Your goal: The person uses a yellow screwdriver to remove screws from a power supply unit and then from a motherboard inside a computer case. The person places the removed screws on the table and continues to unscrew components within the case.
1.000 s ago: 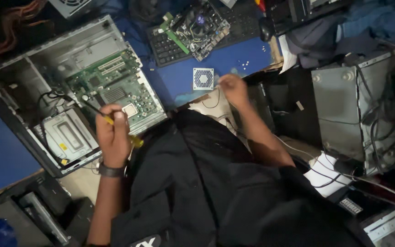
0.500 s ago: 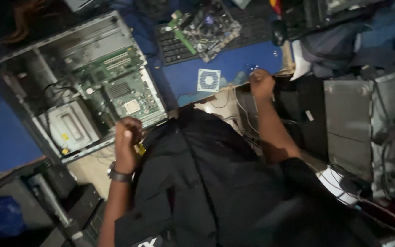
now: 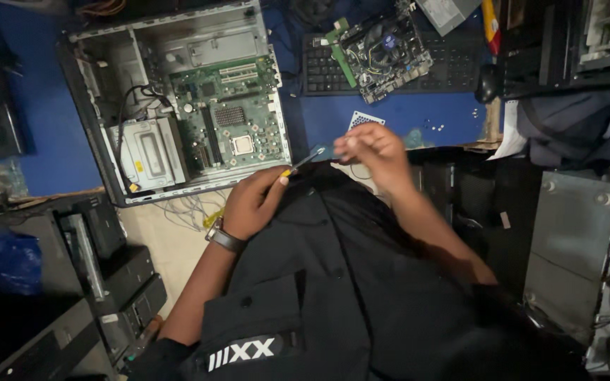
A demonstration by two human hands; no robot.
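Note:
My left hand [image 3: 254, 201] grips a screwdriver [image 3: 303, 162] with a yellow-and-black handle, its metal shaft pointing up and right. My right hand [image 3: 370, 149] is closed with fingertips pinched together right at the shaft's tip; whether it pinches something small I cannot tell. Both hands hover over my black shirt, in front of the blue table edge. An open computer case [image 3: 178, 99] lies on its side to the left, showing a green motherboard [image 3: 234, 120] and a grey drive [image 3: 146, 152]. A small perforated square plate [image 3: 363, 118] lies behind my right hand.
A loose motherboard with a fan [image 3: 384, 53] rests on a black keyboard [image 3: 323, 67] at the back. Small screws [image 3: 432, 127] dot the blue table. A grey case panel [image 3: 573, 240] stands at right; black computer units [image 3: 107, 275] sit at lower left.
My left hand pulled the screwdriver out of the open case and swung it right. My right hand left the table by the square plate and came to the screwdriver's tip.

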